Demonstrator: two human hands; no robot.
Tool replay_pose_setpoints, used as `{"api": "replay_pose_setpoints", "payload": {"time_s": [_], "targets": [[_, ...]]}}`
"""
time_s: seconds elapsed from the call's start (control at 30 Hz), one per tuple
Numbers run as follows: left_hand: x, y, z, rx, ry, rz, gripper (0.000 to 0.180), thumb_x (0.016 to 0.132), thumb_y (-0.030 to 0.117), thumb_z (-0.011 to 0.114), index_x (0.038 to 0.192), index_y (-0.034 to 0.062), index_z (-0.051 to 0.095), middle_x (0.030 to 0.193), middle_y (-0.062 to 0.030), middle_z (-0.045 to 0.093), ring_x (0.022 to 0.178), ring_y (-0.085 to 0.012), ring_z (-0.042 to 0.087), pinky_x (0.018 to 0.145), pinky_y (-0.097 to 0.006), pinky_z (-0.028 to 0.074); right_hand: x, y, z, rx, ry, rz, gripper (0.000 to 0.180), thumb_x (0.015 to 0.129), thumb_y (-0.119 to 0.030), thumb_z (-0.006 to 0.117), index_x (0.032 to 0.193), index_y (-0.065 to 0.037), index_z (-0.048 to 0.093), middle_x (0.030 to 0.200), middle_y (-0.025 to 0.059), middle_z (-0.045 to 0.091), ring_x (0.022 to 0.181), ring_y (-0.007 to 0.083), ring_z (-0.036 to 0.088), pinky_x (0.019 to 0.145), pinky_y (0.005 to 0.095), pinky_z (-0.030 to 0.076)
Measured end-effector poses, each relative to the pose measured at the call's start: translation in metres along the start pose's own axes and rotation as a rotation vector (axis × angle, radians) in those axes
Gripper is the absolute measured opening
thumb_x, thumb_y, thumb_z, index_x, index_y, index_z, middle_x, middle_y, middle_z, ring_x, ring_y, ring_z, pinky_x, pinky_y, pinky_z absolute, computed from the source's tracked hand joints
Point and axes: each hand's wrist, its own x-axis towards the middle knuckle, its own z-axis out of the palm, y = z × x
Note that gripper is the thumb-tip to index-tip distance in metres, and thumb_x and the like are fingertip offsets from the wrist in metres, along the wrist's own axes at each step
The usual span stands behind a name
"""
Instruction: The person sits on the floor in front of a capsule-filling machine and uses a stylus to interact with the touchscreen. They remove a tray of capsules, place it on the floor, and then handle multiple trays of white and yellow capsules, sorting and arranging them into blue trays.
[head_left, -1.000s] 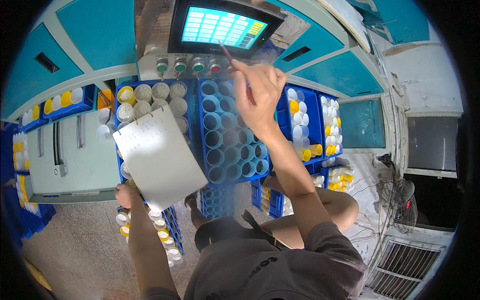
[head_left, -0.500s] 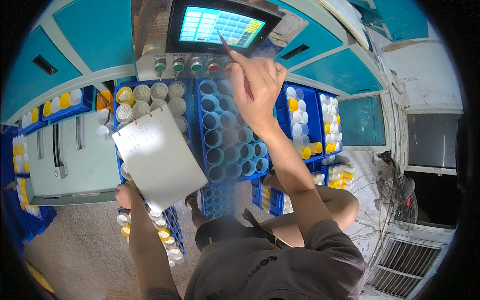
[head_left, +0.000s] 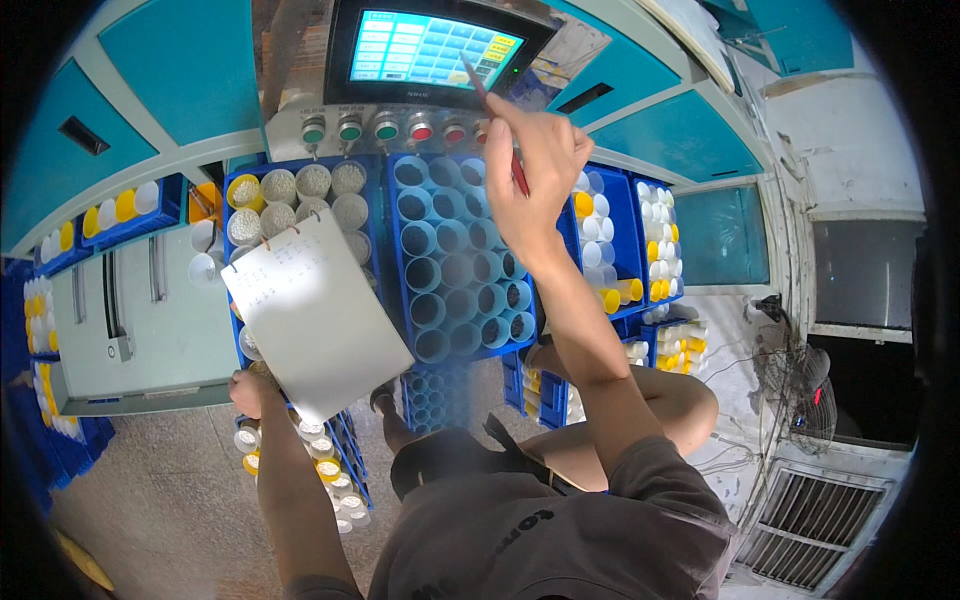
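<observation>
Low on the left, a person's left hand point(head_left: 256, 392) curls, though whether its fingers grip anything cannot be told; just to their right, a ring-bound notebook point(head_left: 325, 325) lies across cups of pale pellets point(head_left: 279, 187). Farther right, a lit touchscreen point(head_left: 430, 45) glows ahead and left of the fingers of the right hand point(head_left: 540, 165), which pinch a dark red pen point(head_left: 478, 86) pointed at its display.

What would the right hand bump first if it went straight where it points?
Probably the touchscreen, with the red pen in the right hand leading; depth is hard to judge.
</observation>
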Motion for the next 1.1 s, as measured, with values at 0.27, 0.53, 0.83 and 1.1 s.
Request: {"api": "replay_pose_setpoints", "payload": {"time_s": [0.27,0.53,0.83,1.1], "targets": [[-0.004,0.003,-0.004,-0.068,-0.024,-0.018,0.052,0.091,0.038,0.043,0.112,0.0016,0.073,0.116,-0.0254,0.069,0.105,-0.0464,0.065,0.095,-0.055,0.049,-0.019,0.001,-0.002,-0.005,-0.097,0.029,0.016,0.086,-0.01,0.069,0.102,-0.009,0.074,0.083,0.0012,0.068,0.084,0.0182,0.06,0.085,0.0381,0.033],[-0.003,0.002,-0.002,-0.091,-0.027,-0.016,0.051,0.092,0.036,0.042,0.109,0.0004,0.074,0.114,-0.0261,0.07,0.102,-0.0466,0.066,0.094,-0.055,0.048,-0.013,-0.005,0.005,0.04,-0.125,-0.02,0.02,0.085,-0.012,0.071,0.105,-0.009,0.073,0.083,0.0017,0.068,0.083,0.0187,0.059,0.084,0.0405,0.034],[0.001,0.0,0.002,-0.066,-0.011,-0.012,0.05,0.092,0.036,0.043,0.108,0.002,0.075,0.111,-0.0254,0.071,0.102,-0.0457,0.066,0.094,-0.054,0.049,-0.006,0.001,0.001,0.023,-0.06,-0.002,0.019,0.087,-0.013,0.07,0.105,-0.009,0.073,0.087,0.0007,0.07,0.084,0.0183,0.059,0.087,0.041,0.033],[0.001,0.0,0.002,-0.037,-0.01,-0.018,0.049,0.091,0.038,0.043,0.11,0.0044,0.075,0.114,-0.0229,0.071,0.102,-0.0445,0.067,0.092,-0.053,0.05,-0.001,0.01,-0.004,-0.015,0.009,0.004,0.019,0.089,-0.015,0.069,0.106,-0.009,0.074,0.083,0.0015,0.067,0.083,0.0183,0.058,0.086,0.04,0.032]]}}
